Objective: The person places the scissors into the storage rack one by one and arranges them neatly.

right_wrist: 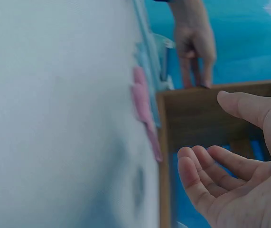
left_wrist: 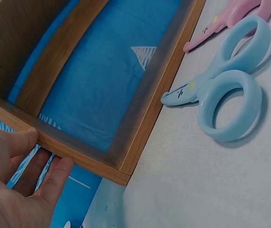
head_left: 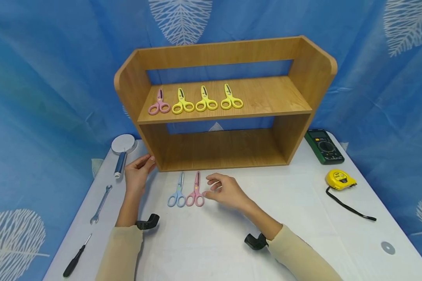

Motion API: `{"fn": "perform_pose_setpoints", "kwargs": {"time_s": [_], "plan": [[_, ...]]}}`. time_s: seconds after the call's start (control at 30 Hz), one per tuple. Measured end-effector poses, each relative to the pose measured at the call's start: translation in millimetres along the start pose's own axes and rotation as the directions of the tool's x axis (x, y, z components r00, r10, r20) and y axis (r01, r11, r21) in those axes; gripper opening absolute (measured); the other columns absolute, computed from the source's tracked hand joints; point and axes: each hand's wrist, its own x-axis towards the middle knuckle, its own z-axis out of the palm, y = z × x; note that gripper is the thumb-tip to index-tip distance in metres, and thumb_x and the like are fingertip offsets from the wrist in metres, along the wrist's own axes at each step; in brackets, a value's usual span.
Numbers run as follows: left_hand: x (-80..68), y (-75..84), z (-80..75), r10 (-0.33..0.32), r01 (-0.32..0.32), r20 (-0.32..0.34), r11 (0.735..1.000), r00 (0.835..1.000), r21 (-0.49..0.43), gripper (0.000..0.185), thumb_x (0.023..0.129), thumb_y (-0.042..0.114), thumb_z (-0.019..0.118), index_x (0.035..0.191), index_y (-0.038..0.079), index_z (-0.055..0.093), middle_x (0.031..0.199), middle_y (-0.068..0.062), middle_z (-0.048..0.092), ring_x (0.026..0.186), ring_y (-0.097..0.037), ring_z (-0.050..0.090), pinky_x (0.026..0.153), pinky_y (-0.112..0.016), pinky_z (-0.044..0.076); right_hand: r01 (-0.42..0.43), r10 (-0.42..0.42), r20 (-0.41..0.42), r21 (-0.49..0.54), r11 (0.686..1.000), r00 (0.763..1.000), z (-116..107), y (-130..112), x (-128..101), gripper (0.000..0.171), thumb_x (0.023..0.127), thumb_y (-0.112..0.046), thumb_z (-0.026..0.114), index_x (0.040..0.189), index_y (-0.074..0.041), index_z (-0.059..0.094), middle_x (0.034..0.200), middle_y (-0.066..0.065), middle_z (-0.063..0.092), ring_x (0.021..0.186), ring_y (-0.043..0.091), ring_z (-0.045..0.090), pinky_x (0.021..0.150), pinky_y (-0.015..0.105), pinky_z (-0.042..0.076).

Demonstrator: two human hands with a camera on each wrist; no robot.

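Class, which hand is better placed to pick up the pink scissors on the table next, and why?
Likely the right hand: it is beside the pink scissors and holds nothing. The left hand touches the wooden shelf, and the blue scissors lie between it and the pink pair.

Clad in plain, pale cream sleeves (head_left: 119, 251), unpatterned right to the edges. Fitted with a bent black camera (head_left: 149, 222) at the left cuff, and with a matching black unit (head_left: 256, 242) at the right.

Two pairs of scissors (head_left: 196, 191) on the table (head_left: 197, 246), before the shelf (head_left: 267, 93).
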Motion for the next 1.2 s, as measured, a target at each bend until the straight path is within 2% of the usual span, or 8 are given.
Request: {"fn": "perform_pose_setpoints", "kwargs": {"time_s": [0.2,0.3,0.53,0.73,0.83,0.97,1.07,1.2], "plan": [[-0.5,-0.3,1.3,-0.003,0.003,-0.005,1.000,1.000,-0.012,0.042,0.095,0.013,0.076,0.131,-0.006,0.066,0.098,0.008,0.073,0.093,-0.006,0.073,0.092,-0.027,0.063,-0.041,0.045,0.081,-0.053,0.998,0.996,25,9,5,0.056,0.083,-0.025,0.087,0.129,-0.001,0.065,0.114,0.008,0.070,0.096,0.018,0.063,0.079,0.024,0.057],[-1.1,-0.3,0.5,-0.005,0.005,-0.005,1.000,1.000,-0.028,0.045,0.094,0.014,0.077,0.131,-0.007,0.065,0.098,0.008,0.074,0.093,-0.006,0.073,0.091,-0.027,0.063,-0.047,0.056,0.091,-0.094,0.994,0.994,33,14,7,0.056,0.081,-0.026,0.089,0.125,0.000,0.067,0.110,0.006,0.068,0.092,0.016,0.058,0.076,0.022,0.053],[-1.0,-1.5,1.4,-0.007,0.007,-0.008,1.000,1.000,-0.029,0.044,0.094,0.015,0.077,0.131,-0.007,0.066,0.093,0.011,0.072,0.093,-0.006,0.073,0.091,-0.027,0.063,-0.032,0.042,0.049,-0.177,0.984,0.998,43,16,11,0.053,0.072,-0.023,0.095,0.115,-0.003,0.071,0.102,0.003,0.063,0.091,0.016,0.054,0.080,0.028,0.052],[0.1,-1.9,1.7,-0.009,0.009,-0.015,1.000,1.000,-0.022,0.043,0.094,0.016,0.076,0.130,-0.005,0.067,0.094,0.011,0.072,0.093,-0.006,0.073,0.089,-0.024,0.064,-0.054,0.056,0.000,-0.229,0.972,0.998,47,14,14,0.040,0.074,-0.020,0.093,0.103,-0.005,0.071,0.094,0.001,0.060,0.089,0.015,0.054,0.079,0.028,0.051],[-0.5,-1.0,1.9,-0.015,0.015,-0.018,1.000,1.000,-0.019,0.042,0.094,0.016,0.076,0.130,-0.004,0.067,0.094,0.011,0.072,0.093,-0.006,0.073,0.087,-0.022,0.064,-0.066,0.063,-0.018,-0.187,0.980,0.998,42,11,13,0.033,0.077,-0.015,0.089,0.102,-0.003,0.071,0.089,0.001,0.064,0.083,0.012,0.056,0.071,0.024,0.052],[-1.1,-0.4,2.2,-0.016,0.016,-0.018,1.000,1.000,-0.017,0.042,0.095,0.015,0.076,0.131,-0.004,0.067,0.095,0.011,0.072,0.093,-0.006,0.073,0.087,-0.022,0.064,-0.064,0.063,-0.011,-0.077,0.995,0.998,30,10,9,0.031,0.082,-0.007,0.082,0.109,0.001,0.070,0.080,0.000,0.070,0.070,0.009,0.061,0.057,0.021,0.054],[-1.6,0.0,2.3,-0.018,0.018,-0.015,1.000,1.000,-0.003,0.042,0.095,0.016,0.075,0.131,-0.004,0.067,0.097,0.010,0.071,0.093,-0.006,0.073,0.090,-0.024,0.063,-0.055,0.055,0.004,-0.012,0.998,0.998,18,9,2,0.031,0.085,-0.006,0.079,0.114,0.000,0.070,0.079,-0.001,0.072,0.068,0.009,0.064,0.055,0.022,0.055],[-2.5,0.7,2.4,-0.010,0.010,-0.012,1.000,1.000,0.002,0.043,0.095,0.016,0.076,0.130,-0.005,0.067,0.096,0.009,0.071,0.092,-0.005,0.073,0.089,-0.024,0.063,-0.039,0.039,0.004,0.020,0.999,0.999,-4,-3,-10,0.029,0.086,-0.006,0.079,0.115,-0.004,0.073,0.084,-0.001,0.072,0.073,0.011,0.064,0.058,0.024,0.056]]}}
